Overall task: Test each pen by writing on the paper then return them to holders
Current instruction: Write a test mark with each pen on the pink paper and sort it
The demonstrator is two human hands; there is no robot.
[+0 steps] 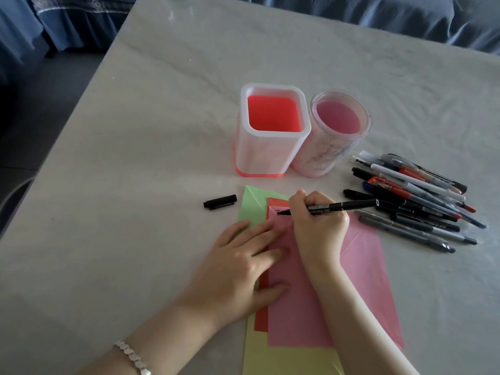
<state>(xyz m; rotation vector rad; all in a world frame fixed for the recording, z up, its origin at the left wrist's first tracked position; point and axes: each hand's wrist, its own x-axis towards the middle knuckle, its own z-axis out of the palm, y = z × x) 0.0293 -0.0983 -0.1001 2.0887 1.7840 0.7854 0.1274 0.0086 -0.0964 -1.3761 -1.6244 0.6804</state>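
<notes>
My right hand grips a black pen with its tip on the top left corner of the pink paper, beside a small black mark. My left hand lies flat with straight fingers on the stacked papers and presses them down. The pen's black cap lies on the table left of the papers. A square white holder with a red bottom and a round clear holder with a pink bottom stand side by side behind the papers; both hold no pens.
Several pens lie in a loose pile on the table to the right of the papers. Green, red and yellow sheets show under the pink one. The table's left edge runs diagonally, with blue cloth beyond.
</notes>
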